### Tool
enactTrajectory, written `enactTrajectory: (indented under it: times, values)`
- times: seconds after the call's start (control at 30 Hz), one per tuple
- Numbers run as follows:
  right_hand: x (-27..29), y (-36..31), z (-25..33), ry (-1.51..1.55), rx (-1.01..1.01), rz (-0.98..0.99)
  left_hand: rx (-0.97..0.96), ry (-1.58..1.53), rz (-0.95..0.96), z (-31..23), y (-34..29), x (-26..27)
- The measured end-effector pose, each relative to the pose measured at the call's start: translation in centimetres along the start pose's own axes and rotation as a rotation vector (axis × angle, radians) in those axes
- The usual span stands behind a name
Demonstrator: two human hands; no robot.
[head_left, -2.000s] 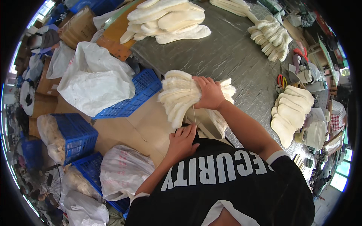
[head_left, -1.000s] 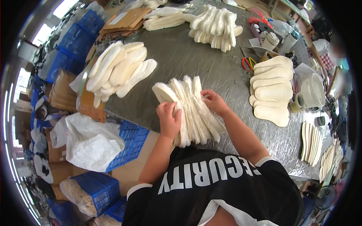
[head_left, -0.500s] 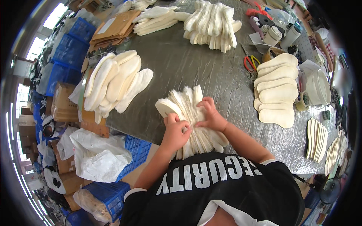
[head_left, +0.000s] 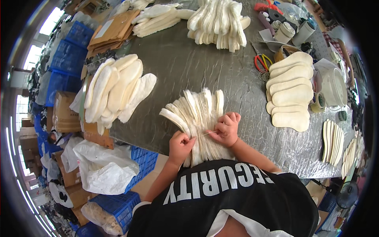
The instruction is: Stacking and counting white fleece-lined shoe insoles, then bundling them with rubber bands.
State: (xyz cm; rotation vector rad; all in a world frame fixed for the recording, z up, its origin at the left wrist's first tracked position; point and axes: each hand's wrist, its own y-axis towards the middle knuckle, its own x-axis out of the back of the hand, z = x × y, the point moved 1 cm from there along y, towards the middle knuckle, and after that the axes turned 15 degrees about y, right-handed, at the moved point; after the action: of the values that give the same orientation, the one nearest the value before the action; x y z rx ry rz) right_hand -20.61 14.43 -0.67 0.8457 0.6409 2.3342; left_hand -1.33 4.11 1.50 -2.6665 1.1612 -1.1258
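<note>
A bundle of fleecy cream insoles (head_left: 196,107) stands on edge at the table's near side, against my body, fanned at its far end and drawn in at the middle. Across that narrow middle runs a thin pale string (head_left: 204,134). My left hand (head_left: 181,147) is closed at the bundle's left side, pinching one part of the string between thumb and finger. At the right side my right hand (head_left: 226,128) is closed too, its fingers curled and its thumb on the string, which stretches taut between both hands.
Loose fleecy insoles (head_left: 118,89) lie to the left, and a taller insole stack (head_left: 217,23) is at the far side. Flat insoles (head_left: 290,93) overlap on the right beside red-and-yellow-handled pliers (head_left: 262,63). Blue crates (head_left: 143,164) and a white plastic bag (head_left: 103,166) stand left of the table.
The bundle's far end now shows more upright and spread. Both hands have closed, the right moving slightly nearer me, and the string now shows stretched between them.
</note>
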Motion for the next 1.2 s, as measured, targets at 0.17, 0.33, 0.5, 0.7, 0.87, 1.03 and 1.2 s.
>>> enactTrajectory:
  times: [0.17,0.33,0.5,0.7,0.87,1.03,1.2]
  values:
    - [-1.2,-1.4,-1.5,0.336,-0.074,-0.117,-0.202,-0.012,-0.261,1.0,0.2,-1.8]
    - [-1.6,-2.6,-2.4,0.524,-0.332,-0.218,-0.324,0.113,-0.339,0.0,0.5,-2.5]
    - [-0.7,-4.5,-3.0,0.152,-0.505,-0.224,-0.168,-0.031,-0.232,0.9,0.9,-2.6]
    - [0.4,-4.0,-1.4,0.419,-0.49,-0.031,-0.187,-0.157,-0.227,2.5,1.5,-2.5]
    - [0.9,-6.2,-2.0,0.408,-0.493,-0.008,-0.173,-0.248,-0.239,3.2,1.0,-2.8]
    - [-1.2,-6.0,-1.8,0.32,-0.686,0.122,-0.25,0.047,-0.268,1.8,1.4,-3.0]
    - [-0.6,-3.9,-1.6,0.314,-0.73,0.164,-0.098,-0.198,0.214,0.9,4.1,0.4]
